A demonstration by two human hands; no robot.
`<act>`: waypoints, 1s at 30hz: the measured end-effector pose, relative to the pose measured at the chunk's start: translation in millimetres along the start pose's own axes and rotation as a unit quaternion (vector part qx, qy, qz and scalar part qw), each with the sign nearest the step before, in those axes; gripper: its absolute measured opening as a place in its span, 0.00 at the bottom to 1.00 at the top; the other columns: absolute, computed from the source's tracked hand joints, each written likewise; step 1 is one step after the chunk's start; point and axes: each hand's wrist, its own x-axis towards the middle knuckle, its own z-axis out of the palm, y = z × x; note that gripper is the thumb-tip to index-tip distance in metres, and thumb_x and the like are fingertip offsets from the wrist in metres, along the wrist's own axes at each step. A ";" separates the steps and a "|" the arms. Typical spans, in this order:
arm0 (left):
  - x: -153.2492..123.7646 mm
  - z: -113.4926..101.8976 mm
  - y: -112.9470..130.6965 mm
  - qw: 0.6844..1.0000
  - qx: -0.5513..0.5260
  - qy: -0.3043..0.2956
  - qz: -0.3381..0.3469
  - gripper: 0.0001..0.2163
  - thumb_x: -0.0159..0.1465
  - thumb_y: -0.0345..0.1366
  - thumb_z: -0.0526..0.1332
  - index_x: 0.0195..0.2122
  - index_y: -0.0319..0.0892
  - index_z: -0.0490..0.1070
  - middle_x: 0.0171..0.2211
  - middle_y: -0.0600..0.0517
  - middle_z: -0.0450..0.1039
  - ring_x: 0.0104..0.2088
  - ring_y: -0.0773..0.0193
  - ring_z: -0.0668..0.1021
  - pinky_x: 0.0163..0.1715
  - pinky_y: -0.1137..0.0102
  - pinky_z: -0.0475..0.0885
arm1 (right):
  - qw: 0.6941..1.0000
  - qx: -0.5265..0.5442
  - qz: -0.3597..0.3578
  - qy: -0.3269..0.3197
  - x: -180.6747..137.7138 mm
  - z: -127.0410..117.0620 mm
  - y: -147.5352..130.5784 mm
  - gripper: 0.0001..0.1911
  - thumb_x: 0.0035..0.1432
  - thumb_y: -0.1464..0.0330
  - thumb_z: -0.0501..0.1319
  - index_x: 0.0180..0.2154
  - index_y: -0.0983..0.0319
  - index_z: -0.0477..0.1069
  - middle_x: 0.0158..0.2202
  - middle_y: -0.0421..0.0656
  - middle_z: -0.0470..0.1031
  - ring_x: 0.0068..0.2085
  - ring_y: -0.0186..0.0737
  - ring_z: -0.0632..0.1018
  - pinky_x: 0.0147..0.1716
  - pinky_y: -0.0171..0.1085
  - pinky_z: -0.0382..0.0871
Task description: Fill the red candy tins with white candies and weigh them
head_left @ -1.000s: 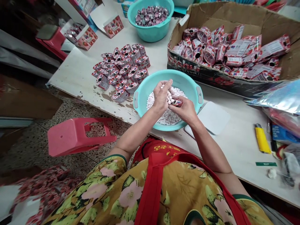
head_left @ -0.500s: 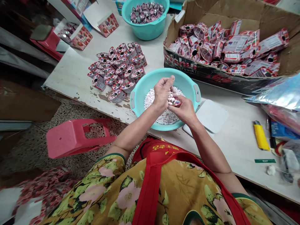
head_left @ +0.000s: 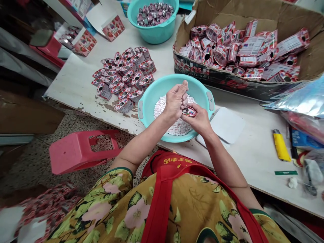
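Note:
Over the turquoise basin [head_left: 199, 84] of small white candies [head_left: 177, 130], both of my hands are close together. My right hand [head_left: 200, 120] grips a small oval candy box [head_left: 189, 112], printed red and pink, with its top and round hole facing up. Curled right beside that hole is my left hand [head_left: 175, 101], thumb raised. Its fingers are closed, and what lies inside the palm is hidden.
Left of the basin stand several similar boxes [head_left: 124, 77]. Behind are a tub [head_left: 152, 37] of small metallic caps and a carton [head_left: 202, 72] heaped with more boxes. A white flat scale-like object [head_left: 229, 125] and a yellow cutter [head_left: 281, 145] lie right. A red stool [head_left: 73, 148] is at left.
White candies showed between my left hand and the box's top; now the hole is in plain sight there. My left fingers have curled in, and the view has shifted slightly.

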 end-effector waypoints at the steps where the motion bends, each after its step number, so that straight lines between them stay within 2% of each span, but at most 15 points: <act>1: 1.6 -4.4 3.0 1.000 0.014 0.003 0.011 0.20 0.63 0.56 0.66 0.33 0.44 0.70 0.18 0.60 0.55 0.15 0.74 0.61 0.14 0.77 0.57 | 1.000 0.015 0.003 -0.001 -3.9 -5.6 -2.6 0.23 0.46 0.64 0.69 0.46 0.60 0.78 0.43 0.43 0.82 0.44 0.44 0.81 0.49 0.44 0.75; 4: 10.9 -26.3 10.1 0.990 0.114 0.018 0.076 0.17 0.66 0.55 0.63 0.35 0.46 0.72 0.20 0.57 0.62 0.20 0.69 0.69 0.19 0.76 0.64 | 0.998 0.050 0.007 0.042 -23.9 -39.5 -8.6 0.23 0.47 0.62 0.72 0.46 0.59 0.78 0.44 0.43 0.82 0.45 0.44 0.82 0.50 0.44 0.76; 6: 19.7 -42.2 5.8 0.960 0.259 -0.032 0.102 0.14 0.64 0.52 0.65 0.34 0.46 0.73 0.25 0.53 0.71 0.28 0.64 0.76 0.28 0.72 0.71 | 0.990 0.048 0.013 0.130 -39.7 -70.4 -3.4 0.24 0.48 0.59 0.72 0.47 0.58 0.78 0.46 0.44 0.81 0.46 0.45 0.81 0.50 0.45 0.76; 7: 23.7 -47.9 -0.5 0.926 0.352 -0.091 0.104 0.13 0.62 0.49 0.66 0.34 0.45 0.74 0.29 0.51 0.75 0.35 0.60 0.78 0.36 0.69 0.74 | 0.983 0.041 0.021 0.178 -46.4 -85.4 3.4 0.24 0.48 0.58 0.72 0.48 0.58 0.77 0.47 0.45 0.81 0.46 0.45 0.81 0.50 0.46 0.77; 9: 28.4 -51.6 -19.2 0.814 0.518 -0.243 0.103 0.12 0.59 0.46 0.68 0.38 0.44 0.77 0.43 0.47 0.79 0.48 0.51 0.77 0.53 0.60 0.71 | 0.966 0.013 0.050 0.252 -55.9 -109.5 24.3 0.26 0.46 0.58 0.73 0.47 0.59 0.77 0.46 0.46 0.81 0.46 0.46 0.81 0.51 0.48 0.76; 11: 27.5 -46.3 -40.2 0.701 0.607 -0.359 0.109 0.18 0.61 0.47 0.65 0.49 0.44 0.76 0.56 0.44 0.75 0.59 0.45 0.71 0.62 0.53 0.63 | 0.955 -0.021 0.091 0.281 -61.3 -123.0 49.1 0.28 0.43 0.57 0.74 0.46 0.61 0.76 0.45 0.47 0.81 0.45 0.47 0.81 0.52 0.50 0.76; 12: 25.3 -42.3 -49.3 0.665 0.629 -0.386 0.116 0.22 0.63 0.48 0.62 0.55 0.44 0.73 0.60 0.42 0.71 0.61 0.43 0.69 0.62 0.51 0.61 | 0.953 -0.033 0.110 0.279 -63.2 -126.3 60.2 0.29 0.42 0.57 0.74 0.46 0.61 0.76 0.45 0.48 0.81 0.45 0.48 0.81 0.52 0.51 0.75; 15: 15.9 -36.6 -65.0 0.605 0.676 -0.405 0.116 0.26 0.68 0.54 0.53 0.61 0.45 0.68 0.61 0.40 0.68 0.59 0.40 0.68 0.56 0.49 0.64 | 0.955 -0.070 0.128 0.257 -64.1 -135.6 76.2 0.30 0.44 0.54 0.72 0.47 0.62 0.75 0.47 0.50 0.80 0.46 0.49 0.80 0.52 0.51 0.75; 17: 9.2 -43.4 -67.0 0.575 0.691 -0.423 0.113 0.25 0.69 0.54 0.50 0.58 0.45 0.70 0.57 0.40 0.71 0.54 0.42 0.70 0.53 0.50 0.66 | 0.949 -0.130 0.076 0.278 -53.5 -153.5 67.4 0.32 0.47 0.53 0.71 0.51 0.61 0.74 0.51 0.51 0.78 0.50 0.49 0.79 0.52 0.51 0.75; 19: 1.9 -56.5 -64.8 0.545 0.697 -0.450 0.122 0.22 0.69 0.50 0.51 0.54 0.43 0.72 0.51 0.41 0.73 0.50 0.45 0.73 0.52 0.53 0.66 | 0.915 -0.223 -0.004 0.336 -26.8 -185.7 45.1 0.31 0.51 0.53 0.70 0.54 0.60 0.73 0.54 0.51 0.76 0.53 0.48 0.78 0.53 0.49 0.74; 22: -10.2 -76.1 -55.7 0.509 0.717 -0.464 0.108 0.17 0.68 0.43 0.52 0.49 0.40 0.74 0.45 0.40 0.74 0.46 0.48 0.75 0.50 0.56 0.68 | 0.843 -0.392 -0.014 0.367 41.9 -247.6 5.7 0.29 0.49 0.57 0.73 0.50 0.64 0.76 0.53 0.54 0.77 0.56 0.48 0.77 0.57 0.49 0.67; 24: -16.2 -84.0 -46.6 0.495 0.738 -0.455 0.061 0.17 0.68 0.43 0.51 0.47 0.41 0.74 0.44 0.41 0.76 0.44 0.48 0.77 0.46 0.59 0.69 | 0.815 -0.471 0.126 0.314 94.2 -281.4 -9.2 0.26 0.46 0.56 0.73 0.39 0.71 0.78 0.55 0.63 0.76 0.61 0.53 0.74 0.57 0.53 0.63; 26: -17.7 -88.0 -36.6 0.493 0.755 -0.431 0.006 0.17 0.68 0.44 0.51 0.46 0.42 0.75 0.42 0.41 0.78 0.42 0.49 0.78 0.41 0.61 0.69 | 0.791 -0.486 0.284 0.240 137.6 -300.5 -9.5 0.26 0.53 0.54 0.64 0.23 0.74 0.72 0.53 0.70 0.75 0.63 0.52 0.72 0.58 0.56 0.59; 28: -14.2 -90.7 -27.5 0.507 0.769 -0.387 -0.034 0.15 0.66 0.44 0.54 0.41 0.42 0.76 0.37 0.42 0.79 0.38 0.49 0.78 0.36 0.63 0.67 | 0.768 -0.488 0.349 0.224 163.2 -306.5 0.5 0.29 0.56 0.55 0.58 0.14 0.71 0.63 0.54 0.72 0.73 0.67 0.50 0.68 0.60 0.57 0.53; 30: -7.9 -94.3 -19.4 0.570 0.752 -0.324 -0.066 0.13 0.64 0.44 0.58 0.37 0.42 0.77 0.30 0.44 0.78 0.33 0.52 0.78 0.31 0.65 0.65 | 0.767 -0.494 0.351 0.211 169.8 -307.0 11.9 0.27 0.52 0.58 0.60 0.11 0.69 0.59 0.54 0.72 0.72 0.67 0.48 0.67 0.61 0.52 0.55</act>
